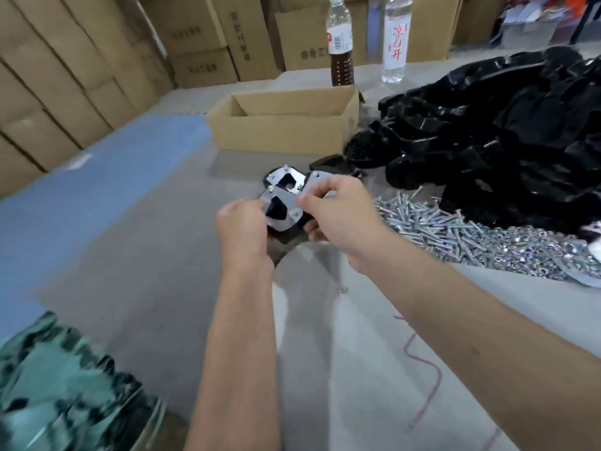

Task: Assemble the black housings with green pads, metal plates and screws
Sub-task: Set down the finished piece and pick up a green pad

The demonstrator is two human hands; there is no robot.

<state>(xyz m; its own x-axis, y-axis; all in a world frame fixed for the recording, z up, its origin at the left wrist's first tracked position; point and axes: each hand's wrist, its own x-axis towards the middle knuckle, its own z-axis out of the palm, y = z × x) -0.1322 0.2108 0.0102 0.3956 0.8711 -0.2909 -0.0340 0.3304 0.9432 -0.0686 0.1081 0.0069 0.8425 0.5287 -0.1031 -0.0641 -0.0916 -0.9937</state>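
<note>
1. Housings of black plastic with a metal plate [282, 208] on top sit in both hands, on the near side of the open cardboard box [286, 125]; one such housing [280, 219] is the piece being worked.
2. Left hand [244, 227] curls its fingers round the housing's left edge, thumb pressing the plate corner; keep that grip firm so the plate cannot slide off its holes.
3. Right hand [335, 206] pinches, thumb against forefinger, at the plate's right edge, apparently seating a screw; I judge it best to start each screw straight and snug all corners evenly.
4. Another plated housing [286, 180] lies just behind the hands, towards the box.
5. Loose screws [455, 229] lie heaped to the right of the box, nearer the person, beside a big pile of bare housings [504, 131].
6. Hard to tell: whether a screw is actually between the right fingertips, and whether a green pad lies under the plate. Motion blur smears the greenish heap [65, 382] at lower left, possibly pads.
7. Underside of the held housing is hidden by the palms.
</note>
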